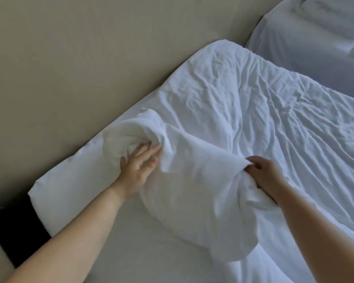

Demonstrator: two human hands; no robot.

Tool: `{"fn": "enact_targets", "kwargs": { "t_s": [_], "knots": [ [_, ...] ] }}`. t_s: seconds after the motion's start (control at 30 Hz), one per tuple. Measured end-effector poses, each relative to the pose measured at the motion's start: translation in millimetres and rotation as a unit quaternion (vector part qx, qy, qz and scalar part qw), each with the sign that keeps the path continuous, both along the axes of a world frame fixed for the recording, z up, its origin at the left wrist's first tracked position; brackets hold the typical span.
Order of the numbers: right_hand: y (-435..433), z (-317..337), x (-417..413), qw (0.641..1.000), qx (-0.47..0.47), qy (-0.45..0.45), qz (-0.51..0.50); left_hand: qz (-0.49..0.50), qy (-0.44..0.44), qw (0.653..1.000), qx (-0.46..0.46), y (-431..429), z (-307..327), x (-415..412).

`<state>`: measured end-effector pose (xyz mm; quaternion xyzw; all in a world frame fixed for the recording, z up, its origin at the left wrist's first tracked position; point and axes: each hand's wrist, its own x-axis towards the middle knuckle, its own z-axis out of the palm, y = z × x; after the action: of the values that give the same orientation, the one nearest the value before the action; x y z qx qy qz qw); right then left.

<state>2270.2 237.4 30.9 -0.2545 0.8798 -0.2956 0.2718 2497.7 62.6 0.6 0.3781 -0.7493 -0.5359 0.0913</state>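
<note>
Bedmaking looks about half done. The white duvet (223, 119) lies across the mattress (55, 190) beside the beige wall (70, 58), rumpled and bunched at the near end, with nothing smoothed yet. My left hand (137, 166) has its fingers nearly straight, pressing into a rolled fold; whether a fingertip hooks the cloth I can't quite tell. My right hand (264, 174) is curled tight round a gathered wad of the duvet. Left to do: spreading it flat and squaring the corners.

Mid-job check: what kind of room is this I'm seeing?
Probably a bedroom, perhaps a twin hotel room: the left hand touches and the right hand grips a white duvet on a white-sheeted mattress by a beige wall, and a second white bed lies beyond.
</note>
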Motion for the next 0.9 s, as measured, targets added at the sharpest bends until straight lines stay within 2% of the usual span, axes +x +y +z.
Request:
{"fn": "enact_targets", "kwargs": {
  "t_s": [0.07, 0.13, 0.17, 0.23, 0.3, 0.33, 0.37, 0.4, 0.47, 0.53, 0.6, 0.63, 0.67, 0.73, 0.77, 0.87, 0.9],
  "knots": [
    [25.9, 5.1, -29.6, 0.992, -0.016, 0.021, -0.122, -0.145, -0.134, 0.979, -0.046, 4.0, -11.2, -41.7],
    [43.2, 11.6, -26.4, 0.985, -0.007, 0.086, -0.15, -0.235, -0.236, 0.939, -0.087, 9.3, -32.7, -69.2],
    [51.9, 8.4, -16.1, 0.983, -0.007, 0.15, -0.11, -0.259, -0.268, 0.922, -0.102, 10.3, -44.2, -76.5],
    [66.9, 1.5, 17.0, 0.954, -0.01, 0.294, 0.061, -0.27, -0.31, 0.901, -0.137, 8.6, -62.8, -84.1],
    [85.7, -27.9, 47.0, 0.879, 0.054, 0.387, 0.272, -0.272, -0.329, 0.89, -0.163, 8.3, -69.8, -90.2],
    [91.8, -43.0, 57.3, 0.836, 0.098, 0.406, 0.355, -0.274, -0.329, 0.888, -0.166, 8.0, -70.2, -93.2],
    [93.7, -57.4, 65.2, 0.81, 0.136, 0.393, 0.414, -0.277, -0.326, 0.888, -0.167, 7.2, -70.6, -95.0],
    [90.1, -67.4, 71.7, 0.802, 0.149, 0.371, 0.444, -0.281, -0.32, 0.889, -0.169, 5.9, -69.5, -94.7],
    [72.1, -76.1, 78.5, 0.833, 0.124, 0.339, 0.42, -0.273, -0.285, 0.902, -0.175, 1.8, -66.7, -88.4],
    [43.4, -73.6, 83.7, 0.868, 0.077, 0.331, 0.361, -0.217, -0.19, 0.948, -0.136, -0.8, -60.6, -76.2],
    [10.9, -69.7, 82.6, 0.86, 0.032, 0.379, 0.34, -0.088, -0.04, 0.992, -0.081, -6.0, -50.8, -63.2],
    [-3.5, -66.6, 77.2, 0.855, 0.003, 0.4, 0.33, -0.011, 0.019, 0.997, -0.077, -12.9, -46.1, -57.0],
    [-16.3, -65.9, 65.5, 0.853, -0.016, 0.414, 0.317, 0.053, 0.042, 0.994, -0.09, -22.4, -43.4, -49.2],
    [-37.8, -55.2, 30.6, 0.866, -0.024, 0.417, 0.276, 0.118, 0.006, 0.985, -0.127, -42.3, -45.4, -28.6],
    [-47.2, -45.3, 12.5, 0.874, -0.018, 0.42, 0.245, 0.117, -0.028, 0.983, -0.137, -50.3, -47.6, -16.3],
    [-72.7, -4.3, -25.8, 0.896, 0.104, 0.4, 0.16, 0.027, -0.131, 0.984, -0.12, -60.4, -56.8, 7.5],
    [-78.2, 7.1, -36.2, 0.91, 0.11, 0.374, 0.14, -0.003, -0.158, 0.98, -0.117, -61.0, -59.2, 9.2]
  ]
}}
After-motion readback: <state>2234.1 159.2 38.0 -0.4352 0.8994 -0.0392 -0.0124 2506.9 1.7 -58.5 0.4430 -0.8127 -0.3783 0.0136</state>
